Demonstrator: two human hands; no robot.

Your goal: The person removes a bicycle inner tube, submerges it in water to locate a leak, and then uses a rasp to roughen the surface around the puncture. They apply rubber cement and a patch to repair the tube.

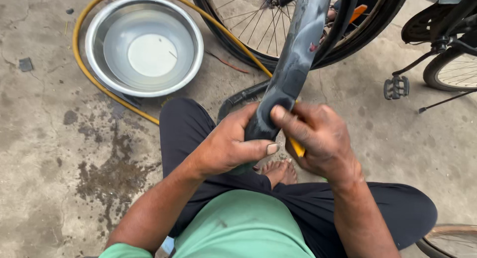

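A black rubber inner tube runs from the bicycle wheel at the top down to my lap. My left hand grips its lower end from the left, thumb stretched out to the right. My right hand presses on the same stretch of tube from the right, index finger laid on the rubber. A small yellow tool sticks out under my right hand's fingers. A small red mark shows higher up on the tube. I sit on the ground with my bare feet below the hands.
A steel basin holding water stands at the upper left, ringed by a yellow hose. A second bicycle's pedal and wheel are at the right. Another wheel rim shows at the bottom right. Wet stains mark the concrete.
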